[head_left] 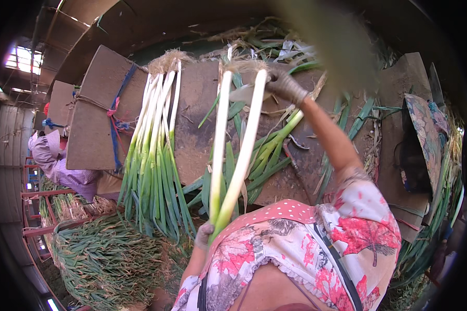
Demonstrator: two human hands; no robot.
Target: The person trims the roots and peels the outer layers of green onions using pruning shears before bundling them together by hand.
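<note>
My gloved left hand is closed round the green lower part of two thick long green onions. Their white shanks spread apart upward, with stringy roots at the far end. Close to those roots, my gloved right hand is closed beside the right-hand shank. From it a flat, pale knife blade reaches left, partly hidden by the onion; its handle is covered by my fingers. Under and right of the stalks lie loose green leaves and a greenish onion on the brown work board.
A bunch of trimmed onions lies on the left, leaves hanging over the near edge. Below it is a large leafy pile. A person in checked clothing is at far left. Upright brown panels flank the board. A blurred shape covers the upper right.
</note>
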